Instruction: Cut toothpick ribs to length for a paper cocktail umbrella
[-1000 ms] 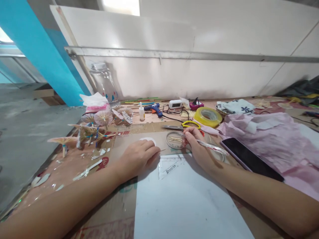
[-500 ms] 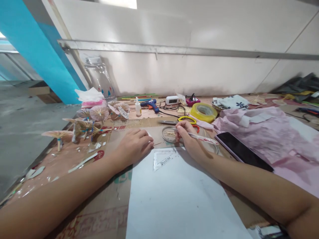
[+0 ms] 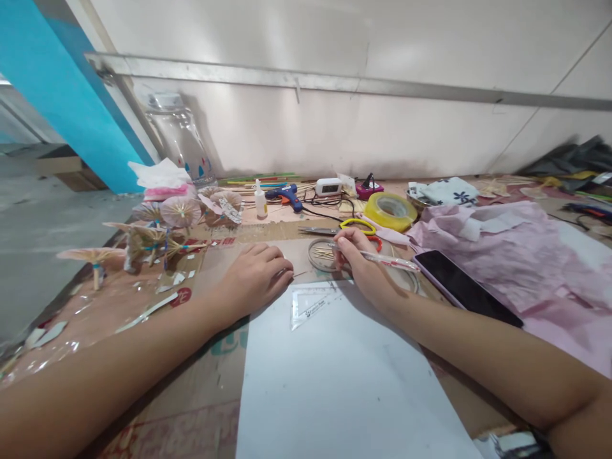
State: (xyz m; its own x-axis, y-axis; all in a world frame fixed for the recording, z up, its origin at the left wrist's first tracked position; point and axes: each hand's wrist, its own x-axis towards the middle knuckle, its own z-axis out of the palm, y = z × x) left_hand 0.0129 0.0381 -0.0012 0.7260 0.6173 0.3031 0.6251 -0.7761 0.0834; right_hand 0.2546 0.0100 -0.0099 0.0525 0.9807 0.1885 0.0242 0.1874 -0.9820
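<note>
My right hand (image 3: pixel 356 252) is closed around a clear pen (image 3: pixel 389 261) with red marks, its back end pointing right. My left hand (image 3: pixel 255 280) rests on the cardboard, fingers curled in. A thin stick (image 3: pixel 299 274) pokes out from its fingertips. Between the hands, a clear set square (image 3: pixel 310 305) lies on the top of a white sheet (image 3: pixel 325 382). Just beyond my right hand are a round ring (image 3: pixel 315 262) with several short wooden sticks (image 3: pixel 324 254) inside it, and scissors (image 3: pixel 357 225) with yellow and orange handles.
Small paper umbrellas (image 3: pixel 179 211) stand at the left. Behind are a glue bottle (image 3: pixel 261 201), a blue glue gun (image 3: pixel 287 194) and a yellow tape roll (image 3: pixel 389 213). To the right lie a phone (image 3: pixel 466 287) and crumpled pink paper (image 3: pixel 497 255). A water bottle (image 3: pixel 179 137) leans near the wall.
The view has shifted slightly, so things at the left appear a little farther left and higher. Both hands keep nearly the same pose, with the pen still held.
</note>
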